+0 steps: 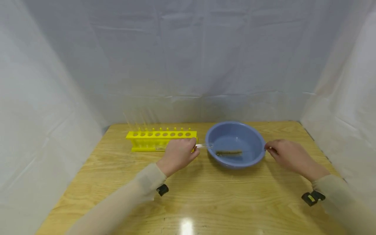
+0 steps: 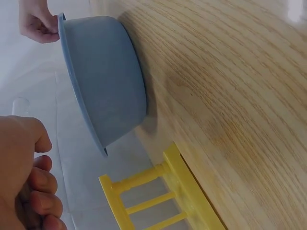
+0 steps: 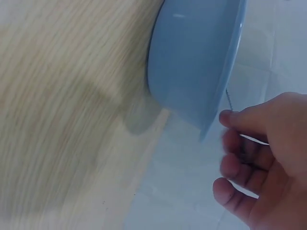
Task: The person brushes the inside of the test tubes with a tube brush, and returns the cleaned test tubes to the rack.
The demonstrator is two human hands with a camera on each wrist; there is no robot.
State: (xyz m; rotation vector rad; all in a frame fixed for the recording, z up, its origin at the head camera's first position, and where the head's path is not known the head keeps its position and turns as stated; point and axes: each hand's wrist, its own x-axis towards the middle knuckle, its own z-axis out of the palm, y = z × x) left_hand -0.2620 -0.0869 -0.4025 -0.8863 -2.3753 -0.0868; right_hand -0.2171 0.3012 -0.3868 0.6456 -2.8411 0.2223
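My left hand (image 1: 180, 154) grips a clear glass test tube (image 1: 202, 146), its end reaching over the left rim of a blue basin (image 1: 235, 164). The tube's rounded tip (image 2: 20, 106) shows beyond the fingers in the left wrist view. At the basin's right rim, my right hand (image 1: 289, 158) pinches the thin twisted wire handle (image 3: 229, 99) of a test tube brush between thumb and forefinger. The bristled head of the brush (image 1: 229, 152) appears over the basin's inside, apart from the tube. Whether the head touches the basin, I cannot tell.
A yellow test tube rack (image 1: 161, 134) stands left of the basin, just behind my left hand. Several clear tubes (image 1: 141, 119), faint to see, rise at its left end. The wooden table (image 1: 205, 199) is bounded by white sheeting (image 1: 188, 65) at the back and sides.
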